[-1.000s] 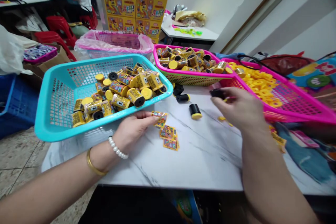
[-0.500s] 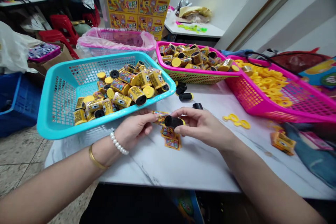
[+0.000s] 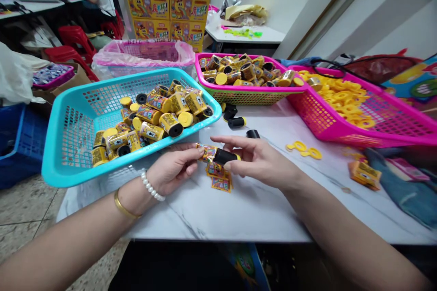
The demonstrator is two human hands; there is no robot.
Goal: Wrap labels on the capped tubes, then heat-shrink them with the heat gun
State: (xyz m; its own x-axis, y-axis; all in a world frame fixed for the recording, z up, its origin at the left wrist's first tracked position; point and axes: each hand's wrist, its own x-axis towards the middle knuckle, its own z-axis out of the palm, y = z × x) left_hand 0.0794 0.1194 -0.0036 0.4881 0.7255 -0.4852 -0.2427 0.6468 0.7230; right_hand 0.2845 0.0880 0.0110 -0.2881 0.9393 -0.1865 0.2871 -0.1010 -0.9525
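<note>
I can see two bare hands at work over a white table (image 3: 266,218). The left hand (image 3: 174,166) has its thumb and first finger pinched tight, with no gap but the thin edge of a bright yellow sleeve (image 3: 206,153). Its other fingers curl in loosely under that pinch. White beads (image 3: 152,185) and a gold band (image 3: 123,204) go round that arm.

The right hand (image 3: 262,161) holds a black tube (image 3: 223,157) lying on its side. The thumb is under the yellow end of the tube, and some fingers bend behind it. The first finger sticks out straight above the tube, away from the thumb, so the top of the hand looks wide while the grip below is only as wide as the tube. The black end meets the sleeve, right between the two hands. I cannot tell if the tube is inside it.

More flat sleeves (image 3: 221,184) lie in a little stack on the table, just below the tube. Past the right hand, one short tube (image 3: 253,133) stands up, and another tube (image 3: 236,122) lies flat. Yellow rings (image 3: 303,150) sit to the right, near the pink basket (image 3: 317,120). The blue basket (image 3: 51,145), with a heap of wrapped tubes (image 3: 162,113) in it, is just behind the left hand.
</note>
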